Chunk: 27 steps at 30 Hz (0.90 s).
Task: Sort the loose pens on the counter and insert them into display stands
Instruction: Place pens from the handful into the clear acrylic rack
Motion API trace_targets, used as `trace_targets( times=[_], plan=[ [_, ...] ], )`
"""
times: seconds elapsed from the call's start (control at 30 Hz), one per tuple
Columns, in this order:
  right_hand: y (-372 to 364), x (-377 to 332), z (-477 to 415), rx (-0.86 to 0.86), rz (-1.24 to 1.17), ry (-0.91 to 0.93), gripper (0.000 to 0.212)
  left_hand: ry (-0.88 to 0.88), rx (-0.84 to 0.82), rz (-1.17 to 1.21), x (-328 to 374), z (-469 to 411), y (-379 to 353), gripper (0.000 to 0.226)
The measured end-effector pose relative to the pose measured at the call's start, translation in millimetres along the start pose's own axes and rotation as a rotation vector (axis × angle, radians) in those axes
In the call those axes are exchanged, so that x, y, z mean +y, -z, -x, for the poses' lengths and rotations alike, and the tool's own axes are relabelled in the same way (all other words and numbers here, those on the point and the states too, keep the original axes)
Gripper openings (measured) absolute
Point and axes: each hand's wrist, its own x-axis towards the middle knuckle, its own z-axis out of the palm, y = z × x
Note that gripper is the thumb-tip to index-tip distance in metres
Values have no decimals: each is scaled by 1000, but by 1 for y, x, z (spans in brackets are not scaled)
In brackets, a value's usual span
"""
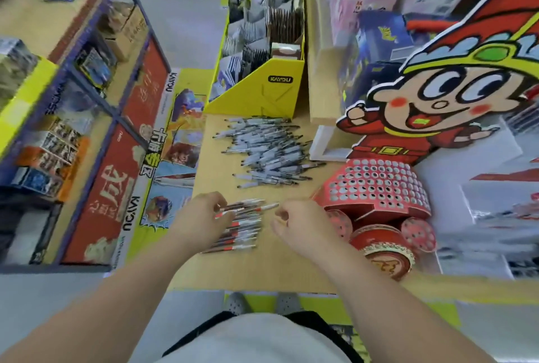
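1. The red-marked pens (242,225) lie in a rough parallel batch on the counter (262,272) right in front of me, tips pointing right; I read this as sorting under way, with one colour pulled out
2. The grey-and-black pens (268,152) form a loose heap farther back on the counter, crossing one another at all angles and set apart from the red batch; most of the sorting looks left to do
3. The left hand (201,216) has its fingers curled onto the left ends of the red-marked pens and seems to pinch them; the right hand (297,225) is curled just beside the tip of the topmost pen, and I cannot tell whether it holds anything
4. The display stand (376,184), a red cartoon figure with a skirt full of holes, stands just right of the hands; I see no pen in any hole, so I judge insertion not yet begun
5. A yellow card box (262,94) sits behind the heap
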Motion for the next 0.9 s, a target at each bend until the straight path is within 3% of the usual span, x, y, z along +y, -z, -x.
trace_targets(
  times=[0.37,0.53,0.73,0.9],
  plan=[
    [-57,2,-24,-103,-116,-129,27,-69,-94,-228,-53,-34,7,49],
    [-89,-1,-29,-55,-212,-468,24,-261,-243,-287,-75,-85,6,64],
    [-137,-44,-11,79,-482,-873,44,-467,-462,-330,-74,-129,11,70],
    [-175,-76,-15,231,-730,-1076,58,-511,-545,-353,-61,-139,-4,74]
  ],
)
